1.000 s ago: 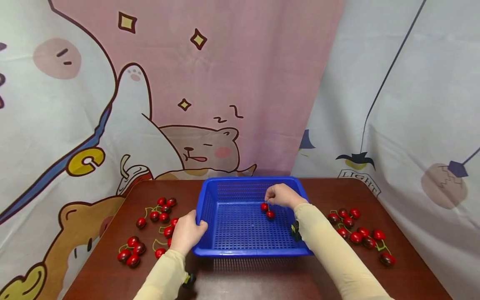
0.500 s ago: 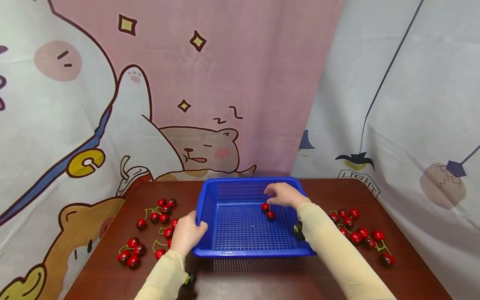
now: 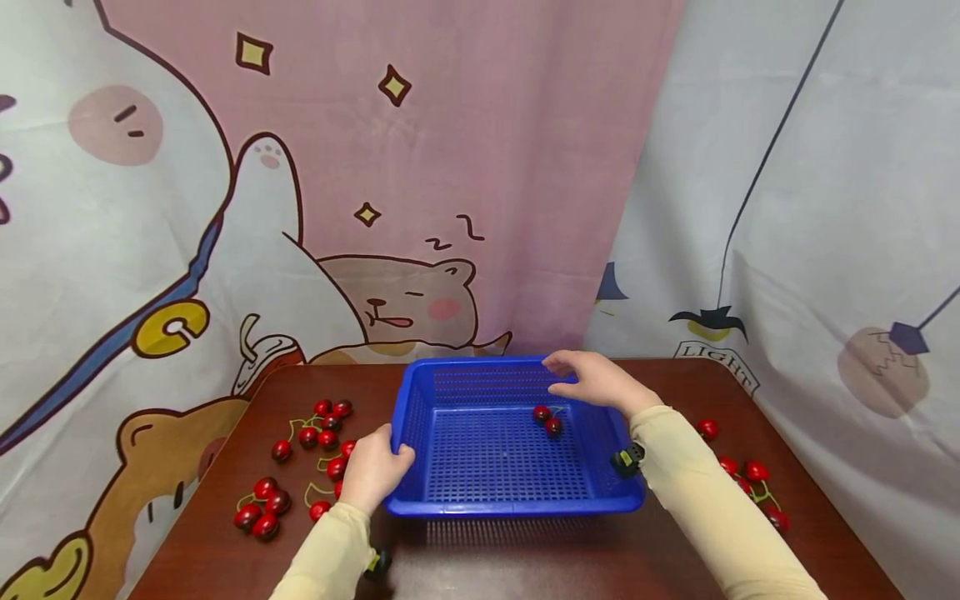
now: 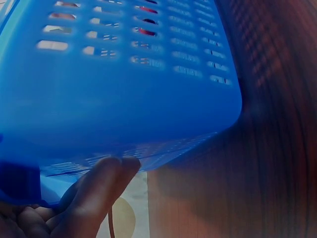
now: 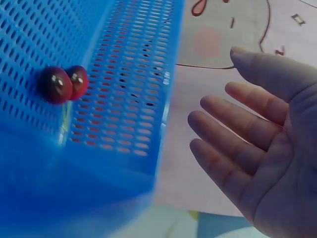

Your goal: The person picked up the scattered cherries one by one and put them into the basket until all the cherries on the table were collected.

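My left hand (image 3: 375,468) grips the left rim of a blue plastic basket (image 3: 517,507), its thumb over the edge. In the left wrist view, fingers (image 4: 99,193) lie against the basket wall (image 4: 109,104). A pair of red cherries (image 3: 552,427) on a green stem lies on the basket floor, towards the right. Above the back right rim is my right hand (image 3: 600,383), fingers spread and holding nothing. The right wrist view has this hand (image 5: 262,144) apart from the basket and the two cherries (image 5: 55,85) inside it.
Several bunches of cherries (image 3: 267,508) lie left of the basket on the brown table (image 3: 480,567). More cherries (image 3: 756,472) lie on the right, partly hidden by the right sleeve (image 3: 705,492). A cartoon-printed curtain (image 3: 480,167) hangs behind.
My right hand has let go of the cherry stem, spread its fingers and moved up and right. The cherry pair has shifted slightly right. My left hand keeps its place on the rim.
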